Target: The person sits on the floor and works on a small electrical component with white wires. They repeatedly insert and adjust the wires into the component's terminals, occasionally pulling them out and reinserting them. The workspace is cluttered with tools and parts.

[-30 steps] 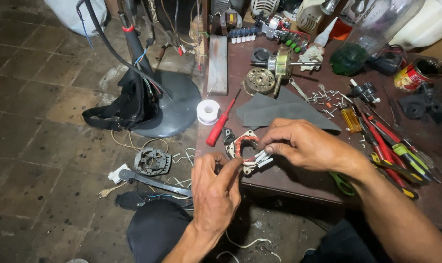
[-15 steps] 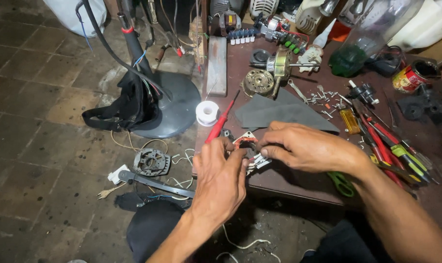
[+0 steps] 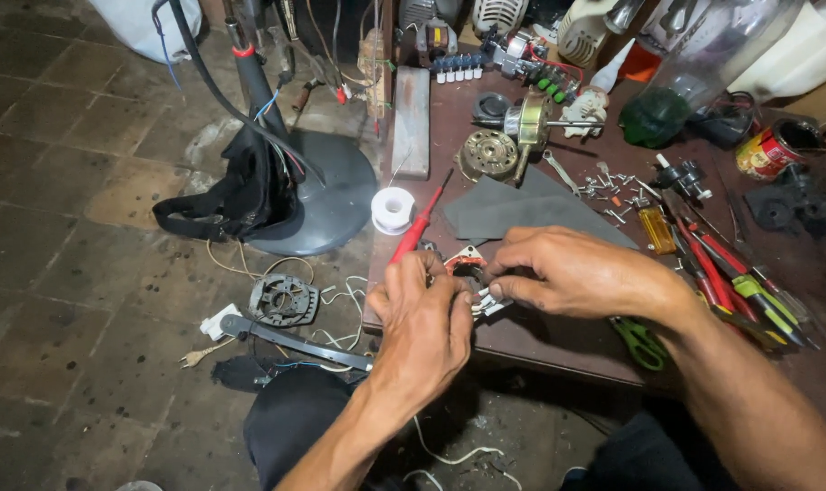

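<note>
Copper-wound motor coil (image 3: 467, 264), partly hidden, sits at the table's (image 3: 540, 336) near edge; your left hand (image 3: 424, 318) and right hand (image 3: 567, 271) both pinch it. One red screwdriver (image 3: 419, 225) lies just beside.

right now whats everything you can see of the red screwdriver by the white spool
The red screwdriver has a slim red handle, plastic by its look, and a thin dark shaft pointing up and right. It lies slanted on the brown table near the front left edge, right of the white spool. Its lower end passes behind the left hand.
</note>
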